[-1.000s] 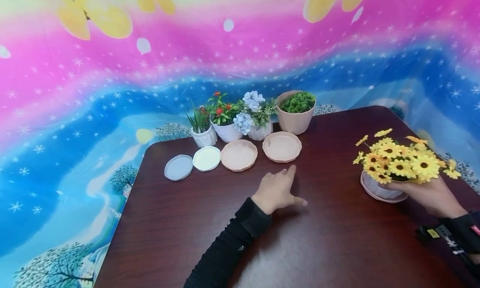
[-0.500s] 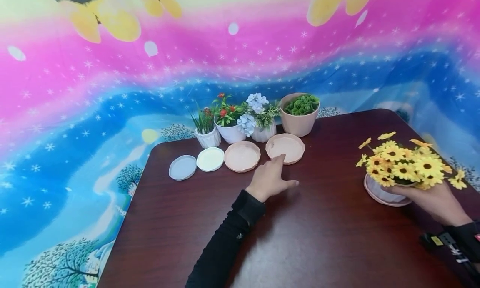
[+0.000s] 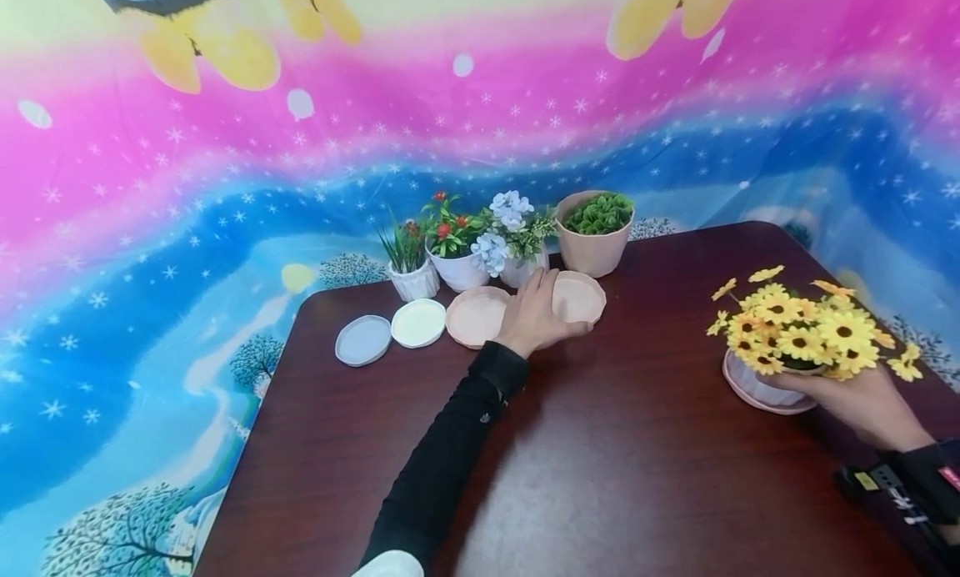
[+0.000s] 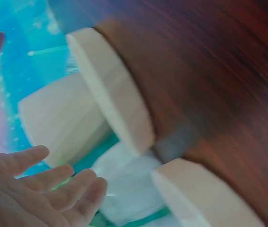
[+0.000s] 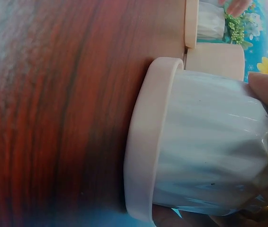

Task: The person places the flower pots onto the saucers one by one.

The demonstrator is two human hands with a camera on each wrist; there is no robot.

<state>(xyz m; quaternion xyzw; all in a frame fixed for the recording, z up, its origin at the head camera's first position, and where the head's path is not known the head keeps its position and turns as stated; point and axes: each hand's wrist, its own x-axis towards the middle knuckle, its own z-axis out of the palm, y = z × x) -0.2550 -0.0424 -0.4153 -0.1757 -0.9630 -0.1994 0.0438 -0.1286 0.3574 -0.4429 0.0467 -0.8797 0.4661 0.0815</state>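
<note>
My left hand (image 3: 534, 314) is over the gap between two round pink saucers, covering the near-left part of the right saucer (image 3: 583, 298). Its fingers look extended and hold nothing. In the left wrist view the hand (image 4: 34, 194) appears apart from the saucer rim (image 4: 117, 90). The left pink saucer (image 3: 472, 317) is partly behind it. At the right side of the table, my right hand (image 3: 870, 406) grips a white ribbed flowerpot (image 5: 209, 146) with yellow daisy-like flowers (image 3: 802, 327). That pot sits inside a pink saucer (image 5: 146, 137).
Along the back edge stand a grassy plant (image 3: 408, 256), a red-flowered plant (image 3: 453, 243), a blue-flowered plant (image 3: 513, 227) and a pink pot (image 3: 595, 243) with green leaves. A grey saucer (image 3: 363, 340) and a white saucer (image 3: 418, 323) lie at left on the table (image 3: 637, 460).
My left hand has moved away from me and slightly left, from the bare table to over the right pink saucer. The right hand keeps its grip on the flowerpot.
</note>
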